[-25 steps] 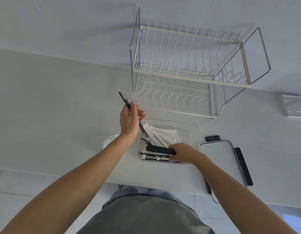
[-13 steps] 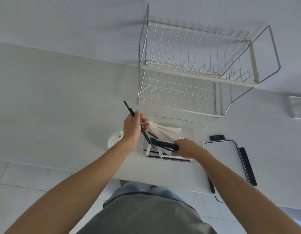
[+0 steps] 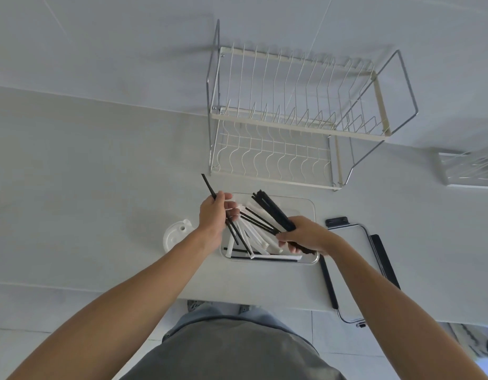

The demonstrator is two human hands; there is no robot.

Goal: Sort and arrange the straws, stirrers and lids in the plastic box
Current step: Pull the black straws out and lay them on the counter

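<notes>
So the clear rectangular plastic box (image 3: 310,207) sits on the pale grey bench (image 3: 100,165) right in front of the person, and it's a jumble of white paper-wrapped straws (image 3: 260,238) with thin black stirrers (image 3: 258,219) crisscrossed over them. Right hand (image 3: 306,235) is clenched around a fat bundle of black sticks (image 3: 274,211), fanning up and away over the box. Left hand (image 3: 214,215) is pinching a couple of thin black sticks (image 3: 208,185) at the box's left edge, one end poking up past the knuckles, the other ends dipping down into the pile. A round white plastic cup lid (image 3: 174,235) lies on the bench just left of the box, partly behind the left wrist. Behind the box stands a two-tier white wire dish rack (image 3: 292,119), and to the right there's a chrome-framed tray with black handles (image 3: 380,250) hanging off the bench edge.
</notes>
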